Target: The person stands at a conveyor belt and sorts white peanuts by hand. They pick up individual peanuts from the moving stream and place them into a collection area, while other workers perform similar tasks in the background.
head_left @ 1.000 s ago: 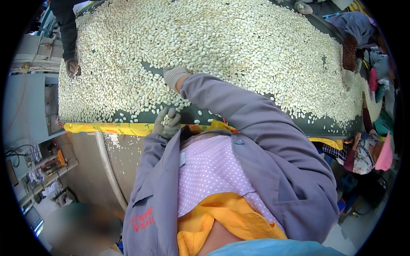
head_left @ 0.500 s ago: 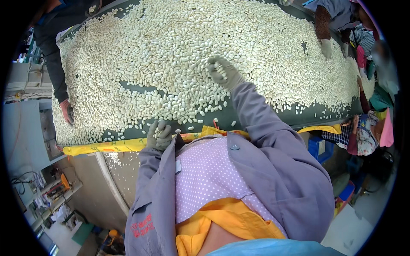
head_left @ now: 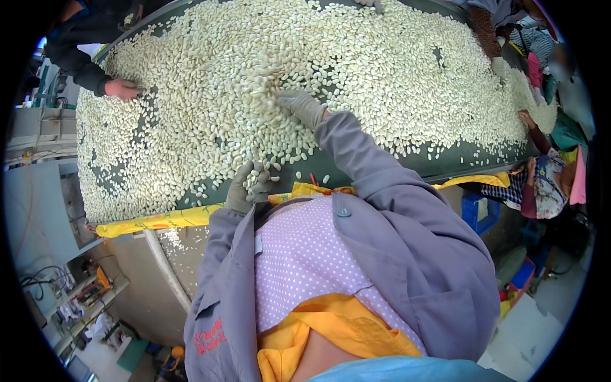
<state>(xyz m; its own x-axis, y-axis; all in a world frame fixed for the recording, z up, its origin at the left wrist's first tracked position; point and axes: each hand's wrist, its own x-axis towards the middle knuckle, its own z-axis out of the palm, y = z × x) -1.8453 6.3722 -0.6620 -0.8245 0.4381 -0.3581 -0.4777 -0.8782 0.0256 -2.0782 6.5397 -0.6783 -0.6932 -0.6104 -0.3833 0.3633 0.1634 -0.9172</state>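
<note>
A wide layer of white beans covers the dark green tabletop. My right hand, in a grey glove, reaches into the middle of the layer. Its fingers stretch to the left among the beans, with the tips partly hidden and the beans beside them blurred. Close to the table's near edge, my left hand, also gloved, is curled around several white beans that show between its fingers. A few loose beans lie on the dark surface between my hands and the edge.
Yellow sheeting wraps the near edge. A co-worker's bare hand rests on the beans at the left; another's gloved hand is at the far right. More hands show at the far edge and right. A blue crate stands below the table's right side.
My right hand has moved left and slightly down into the beans and no longer shows beans in its fingers. My left hand shifted slightly up and right. The left co-worker's hand moved farther away.
</note>
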